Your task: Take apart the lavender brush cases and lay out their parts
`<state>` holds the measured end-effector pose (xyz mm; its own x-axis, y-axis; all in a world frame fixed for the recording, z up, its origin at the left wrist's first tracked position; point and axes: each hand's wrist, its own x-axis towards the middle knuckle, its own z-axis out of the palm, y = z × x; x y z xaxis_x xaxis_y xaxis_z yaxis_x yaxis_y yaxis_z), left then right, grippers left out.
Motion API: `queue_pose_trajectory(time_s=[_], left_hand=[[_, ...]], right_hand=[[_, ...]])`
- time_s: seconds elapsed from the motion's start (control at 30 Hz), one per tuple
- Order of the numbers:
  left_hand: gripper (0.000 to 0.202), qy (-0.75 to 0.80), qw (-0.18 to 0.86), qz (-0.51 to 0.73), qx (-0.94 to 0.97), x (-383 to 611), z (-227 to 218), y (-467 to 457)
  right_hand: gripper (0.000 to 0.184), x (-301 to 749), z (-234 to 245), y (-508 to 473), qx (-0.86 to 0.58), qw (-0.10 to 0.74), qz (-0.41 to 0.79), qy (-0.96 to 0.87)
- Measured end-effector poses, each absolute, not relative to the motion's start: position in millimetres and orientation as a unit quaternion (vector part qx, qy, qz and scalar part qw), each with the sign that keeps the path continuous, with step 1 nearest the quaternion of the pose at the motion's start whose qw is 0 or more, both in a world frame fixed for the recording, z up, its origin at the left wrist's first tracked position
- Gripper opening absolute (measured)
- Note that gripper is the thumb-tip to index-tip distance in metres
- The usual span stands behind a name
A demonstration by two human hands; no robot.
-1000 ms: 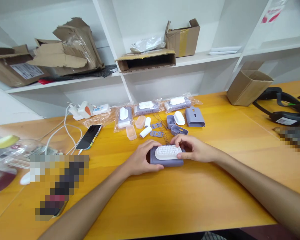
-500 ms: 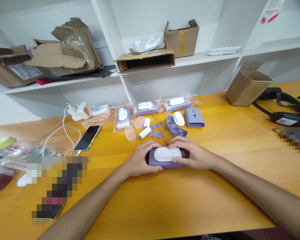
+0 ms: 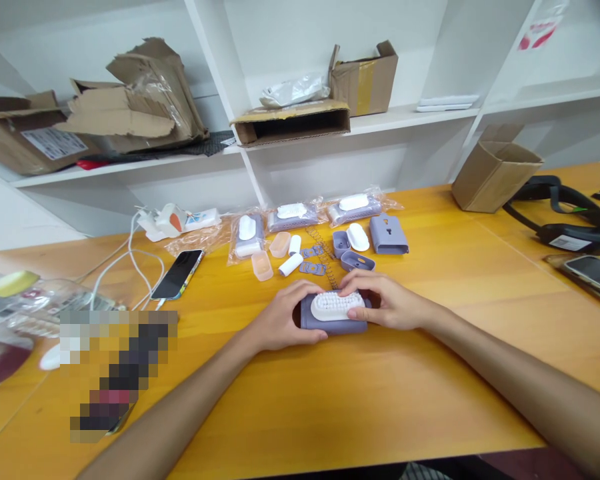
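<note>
Right hand (image 3: pixel 386 303) shifted on brush (image 3: pixel 333 307), spring (image 3: pixel 331 275) beyond

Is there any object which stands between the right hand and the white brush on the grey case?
Nothing visible stands between them: the right hand touches the white brush directly. The left hand is around the left end of the grey case. A coil spring and a grey cup lie beyond it, not in between.

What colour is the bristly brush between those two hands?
The brush is white; the head view shows it best.
</note>
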<state>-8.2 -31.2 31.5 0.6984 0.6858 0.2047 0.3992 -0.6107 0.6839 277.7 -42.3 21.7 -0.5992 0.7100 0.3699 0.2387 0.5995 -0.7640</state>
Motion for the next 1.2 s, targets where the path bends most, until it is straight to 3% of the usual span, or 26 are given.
queue_pose_trajectory(time_s=[0.27,0.5,0.8,1.2], left_hand=[[0.064,0.307,0.308,0.225,0.872,-9,31,-31],[0.063,0.302,0.311,0.234,0.870,-10,30,-30],[0.062,0.300,0.313,0.236,0.869,-10,30,-30],[0.065,0.309,0.314,0.245,0.863,-7,32,-33]], right_hand=[[0.029,281,21,-40,-0.283,0.344,0.356,-0.821],[0.043,286,20,-38,-0.291,0.330,0.404,-0.802],[0.015,286,24,-43,-0.290,0.377,0.383,-0.792],[0.017,289,30,-40,-0.297,0.387,0.337,-0.805]])
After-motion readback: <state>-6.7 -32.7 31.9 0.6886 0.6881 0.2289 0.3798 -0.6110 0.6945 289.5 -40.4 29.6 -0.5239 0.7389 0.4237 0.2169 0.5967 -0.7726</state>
